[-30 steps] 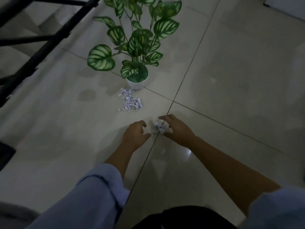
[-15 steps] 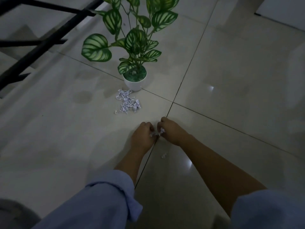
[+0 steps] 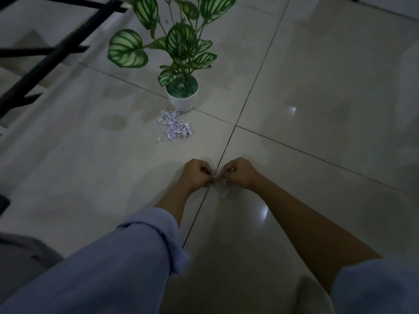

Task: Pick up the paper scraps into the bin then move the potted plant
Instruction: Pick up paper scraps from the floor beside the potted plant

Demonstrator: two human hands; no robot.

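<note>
Hands curled together pinching paper scraps mostly hidden by fingers, dim light, plant top cropped.

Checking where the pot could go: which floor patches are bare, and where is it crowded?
Bare: the tiles right of the long grout line, beside the potted plant, and the floor left of the paper scraps toward the black railing. Crowded: from pot to scraps, and around the left hand and right hand.
</note>
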